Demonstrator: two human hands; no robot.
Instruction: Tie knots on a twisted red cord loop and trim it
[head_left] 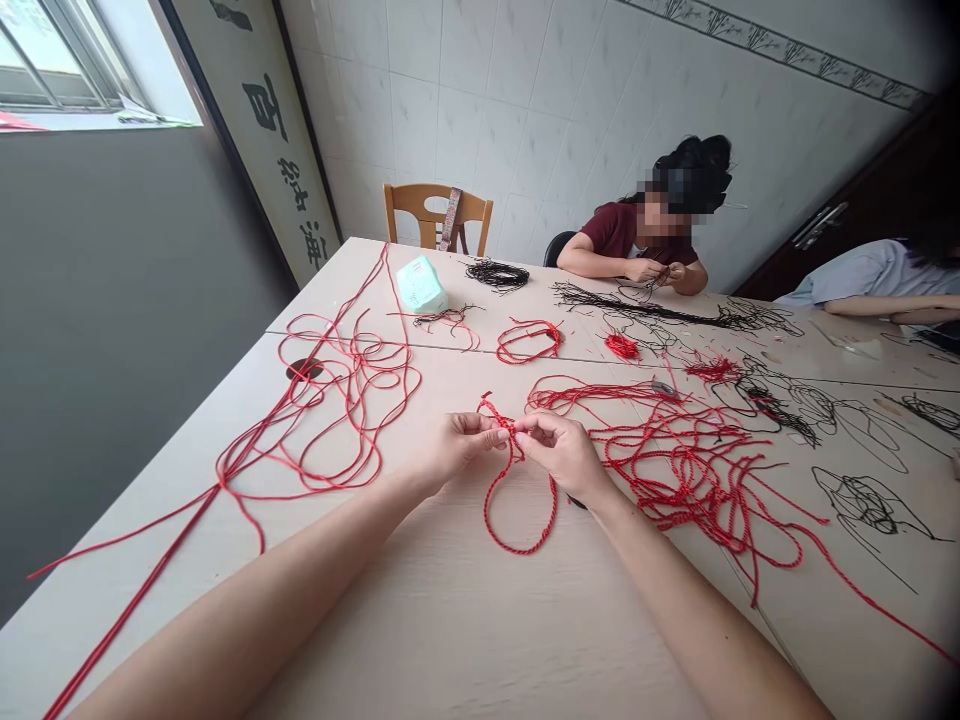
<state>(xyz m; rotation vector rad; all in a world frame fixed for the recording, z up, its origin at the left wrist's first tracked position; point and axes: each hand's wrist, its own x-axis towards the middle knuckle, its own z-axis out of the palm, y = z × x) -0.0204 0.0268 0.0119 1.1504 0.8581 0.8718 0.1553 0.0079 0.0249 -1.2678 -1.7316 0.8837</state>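
Note:
Both my hands meet over the middle of the table, pinching a twisted red cord [523, 551]. My left hand [466, 440] is closed on it from the left, thumb and forefinger together. From the right, my right hand [559, 450] pinches the same cord, its fingertips almost touching the left ones. Below the hands the cord hangs in a rounded loop, and a short end sticks up above them. The crossing between the fingertips is partly covered. A small dark object beside my right wrist is mostly hidden.
Long red cords [360, 400] sprawl at left; a red cord pile [697, 470] lies at right. Black cord bundles [652, 305] and a pale green packet [421, 286] sit farther back. A person [652, 240] across the table handles dark cord; another person [885, 275] leans in at right.

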